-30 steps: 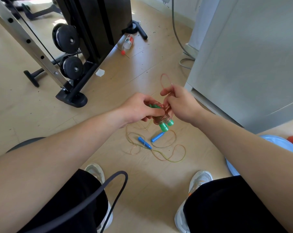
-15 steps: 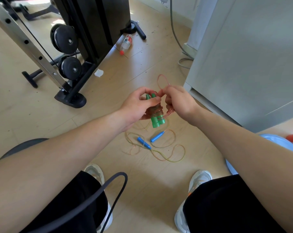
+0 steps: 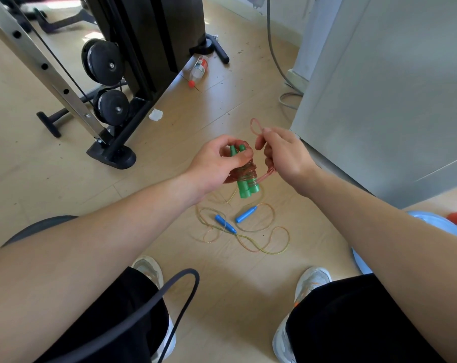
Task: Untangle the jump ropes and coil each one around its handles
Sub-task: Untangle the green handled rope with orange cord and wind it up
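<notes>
Left hand grips paired green plastic handles, steadying coil; right hand pinches pink cord loop, likely for tucking.

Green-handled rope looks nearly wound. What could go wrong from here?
1. The last loop is only pinched by the right hand; if it slips, the coil on the green handles may spring loose.
2. The left hand grips the handles near their tops, so the wraps might slide off the lower ends.
3. The blue-handled rope lies sprawled between the shoes; a foot shift could snag it.
</notes>
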`<state>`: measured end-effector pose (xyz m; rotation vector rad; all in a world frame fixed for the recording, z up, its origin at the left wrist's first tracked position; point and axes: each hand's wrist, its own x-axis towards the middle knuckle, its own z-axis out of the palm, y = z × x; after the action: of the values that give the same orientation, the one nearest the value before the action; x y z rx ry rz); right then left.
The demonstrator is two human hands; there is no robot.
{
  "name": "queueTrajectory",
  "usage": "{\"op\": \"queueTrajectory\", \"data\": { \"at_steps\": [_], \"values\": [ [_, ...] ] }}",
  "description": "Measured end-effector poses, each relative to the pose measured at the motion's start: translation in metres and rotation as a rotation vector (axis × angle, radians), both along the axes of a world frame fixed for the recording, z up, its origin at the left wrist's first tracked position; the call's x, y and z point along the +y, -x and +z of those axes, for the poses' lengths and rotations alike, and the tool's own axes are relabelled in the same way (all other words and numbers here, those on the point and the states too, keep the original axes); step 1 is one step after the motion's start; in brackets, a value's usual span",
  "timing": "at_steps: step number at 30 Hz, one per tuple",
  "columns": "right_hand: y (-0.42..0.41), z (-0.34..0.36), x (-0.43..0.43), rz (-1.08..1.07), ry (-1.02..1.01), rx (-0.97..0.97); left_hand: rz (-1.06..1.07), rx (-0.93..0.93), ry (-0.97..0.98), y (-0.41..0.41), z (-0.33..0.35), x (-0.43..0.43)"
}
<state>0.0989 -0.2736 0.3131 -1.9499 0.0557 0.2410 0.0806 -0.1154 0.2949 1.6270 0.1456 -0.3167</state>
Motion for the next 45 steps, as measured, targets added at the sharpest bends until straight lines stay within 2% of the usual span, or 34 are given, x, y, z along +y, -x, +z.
{"op": "queueTrajectory", "data": {
  "at_steps": [11,18,30,36,41,45],
  "values": [
    [0.0005,0.0086,-0.0083,0.156,0.045,0.101,-0.004,-0.013,-0.048,-0.0037,-0.0011,0.0052],
    [-0.0017,0.0075,-0.0092,0.112,0.064,0.125,-0.059,-0.066,-0.126,-0.0009,0.0031,0.0049],
    [-0.0023,0.0045,-0.0082,0.159,-0.021,0.212,-0.096,-0.238,-0.424,-0.0014,0.0025,0.0056],
    [-0.0001,0.0045,-0.0029,0.16,0.004,0.174,-0.062,-0.308,-0.51,-0.0029,-0.002,0.0063],
    [-0.0015,0.0015,-0.0046,0.192,-0.007,0.226,-0.072,-0.342,-0.55,-0.0028,-0.0008,0.0087],
    [-0.0017,-0.0002,-0.0061,0.217,0.034,0.165,-0.077,-0.36,-0.554,-0.0039,-0.0008,0.0106]
  ]
}}
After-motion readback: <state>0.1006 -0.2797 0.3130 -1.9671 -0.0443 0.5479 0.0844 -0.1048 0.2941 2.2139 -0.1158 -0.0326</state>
